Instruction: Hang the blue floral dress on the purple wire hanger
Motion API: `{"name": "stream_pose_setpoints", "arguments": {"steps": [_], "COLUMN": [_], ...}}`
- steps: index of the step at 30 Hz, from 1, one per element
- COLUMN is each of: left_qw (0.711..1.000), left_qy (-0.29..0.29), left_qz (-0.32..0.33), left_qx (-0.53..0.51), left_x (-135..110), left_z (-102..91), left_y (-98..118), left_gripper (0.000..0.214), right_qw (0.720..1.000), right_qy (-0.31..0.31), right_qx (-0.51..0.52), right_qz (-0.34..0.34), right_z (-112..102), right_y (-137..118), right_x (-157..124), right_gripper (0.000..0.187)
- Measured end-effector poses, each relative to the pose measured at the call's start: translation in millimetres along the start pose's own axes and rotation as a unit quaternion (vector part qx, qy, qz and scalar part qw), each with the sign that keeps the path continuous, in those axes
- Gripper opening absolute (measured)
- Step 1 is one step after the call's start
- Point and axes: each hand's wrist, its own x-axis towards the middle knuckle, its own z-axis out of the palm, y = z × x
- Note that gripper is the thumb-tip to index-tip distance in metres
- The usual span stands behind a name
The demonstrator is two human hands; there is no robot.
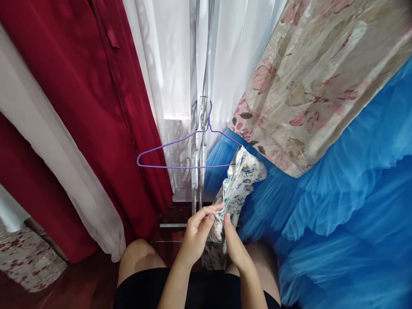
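Observation:
A floral garment [236, 184], white with blue and yellow print, hangs down from the right end of a purple wire hanger [180, 148]. My left hand [196, 234] pinches its lower edge, fingers closed on the fabric. My right hand [234, 244] grips the same bunched fabric just beside it. The hanger's hook sits on a clear vertical rail [201, 111] in front of me.
Red curtains [106, 107] and white sheer panels [167, 64] hang at left and centre. A floral bedspread [315, 81] and a blue tulle skirt [347, 206] fill the right side. My knees [141, 257] rest above a dark wood floor [83, 283].

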Motion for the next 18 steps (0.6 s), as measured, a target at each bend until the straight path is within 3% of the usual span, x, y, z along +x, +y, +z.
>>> {"name": "stream_pose_setpoints", "arguments": {"steps": [3,6,12,15,18], "left_qw": [0.997,0.991,0.962,0.916,0.858], "left_qy": [-0.034,-0.095,-0.234,-0.320,-0.381], "left_qz": [0.006,0.009,0.042,0.082,0.080], "left_qx": [0.070,0.098,0.135,0.227,0.337], "left_x": [9.9,40.5,119.0,132.3,122.0], "left_z": [4.9,13.8,49.4,55.2,30.2], "left_y": [-2.3,-7.5,-39.1,-65.2,-89.7], "left_gripper": [0.024,0.024,0.039,0.047,0.058], "right_qw": [0.998,0.997,0.998,0.992,0.992], "right_qy": [-0.022,-0.037,0.062,0.129,0.129], "right_qx": [0.023,0.030,-0.018,-0.009,0.015], "right_qz": [0.055,0.062,-0.004,-0.011,0.001], "right_z": [-6.2,-20.6,-42.8,-55.1,-75.5], "right_y": [-4.4,-9.3,-20.6,-20.2,-20.4], "right_x": [-10.3,-17.9,-33.3,-47.2,-62.9], "right_gripper": [0.073,0.072,0.045,0.047,0.053]}}
